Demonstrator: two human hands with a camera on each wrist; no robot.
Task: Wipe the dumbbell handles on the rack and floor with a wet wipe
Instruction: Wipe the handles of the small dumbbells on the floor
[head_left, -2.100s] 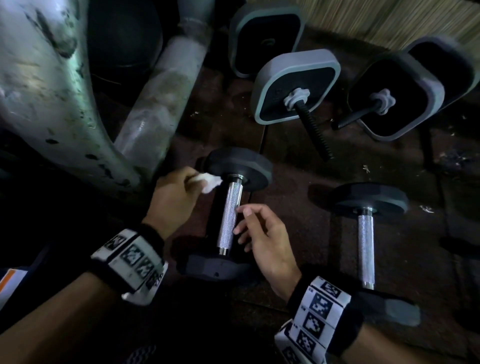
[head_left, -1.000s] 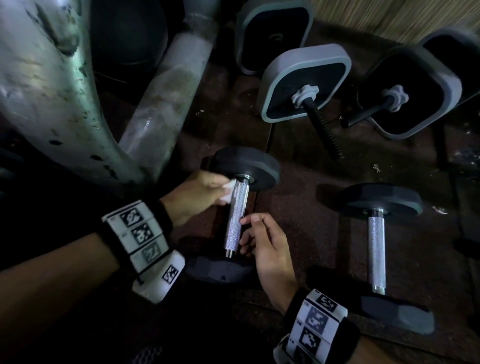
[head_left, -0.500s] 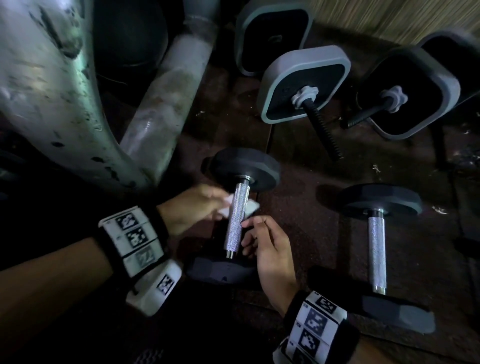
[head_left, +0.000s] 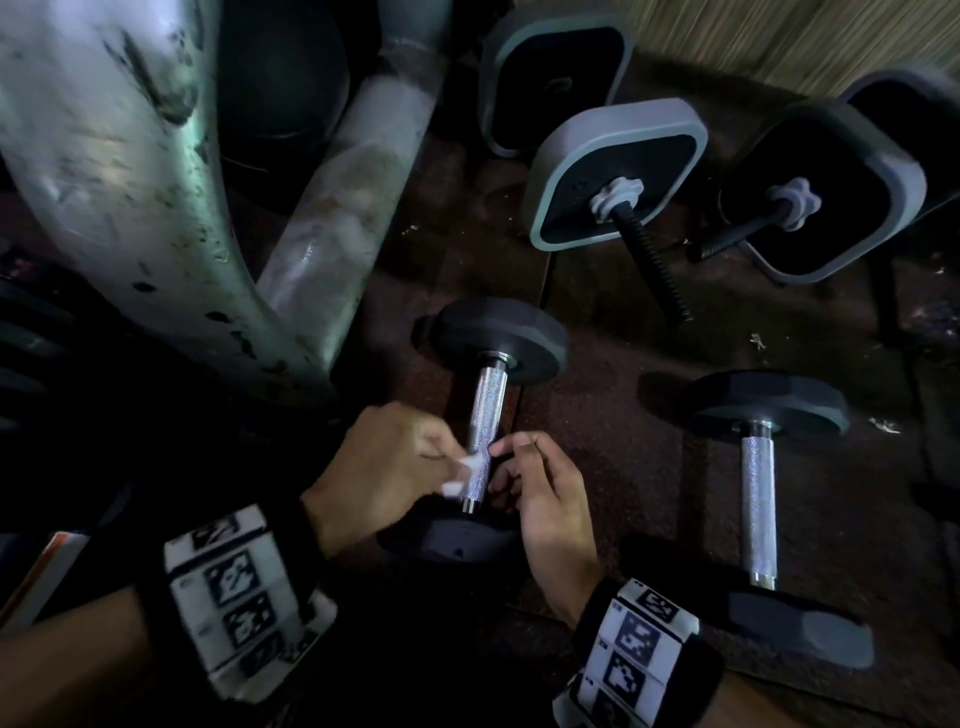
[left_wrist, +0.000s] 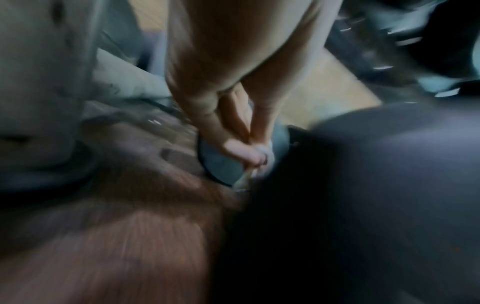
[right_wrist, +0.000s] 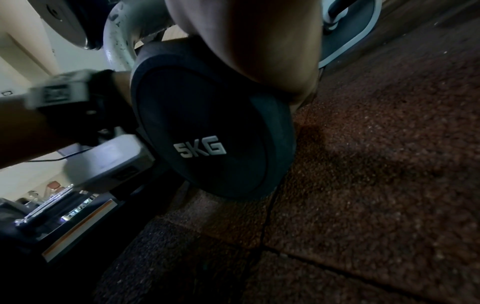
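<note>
White wet wipe (head_left: 464, 472) pinched in your left hand (head_left: 383, 464), pressed on the left side of the knurled steel handle (head_left: 483, 435) of the near dumbbell (head_left: 497, 343), low down by its closer head. Dumbbell lies on the brown rubber floor (head_left: 597, 431), just right of the pale metal frame leg (head_left: 130, 197). Your right hand (head_left: 545, 499) sits on the other side of that handle, fingers loosely curled, fingertips at the bar; cannot tell if they actually grip it. Right wrist view: closer head marked 5KG (right_wrist: 199, 146), resting on the floor. Left wrist view is blurred, only the fingers (left_wrist: 249, 156) bunched on white wipe. Second dumbbell (head_left: 758, 499) lies right of the near dumbbell, well apart, untouched. Beyond the near dumbbell, two square-plated adjustable dumbbells (head_left: 618, 171) (head_left: 821, 192) stand tilted on the floor.
</note>
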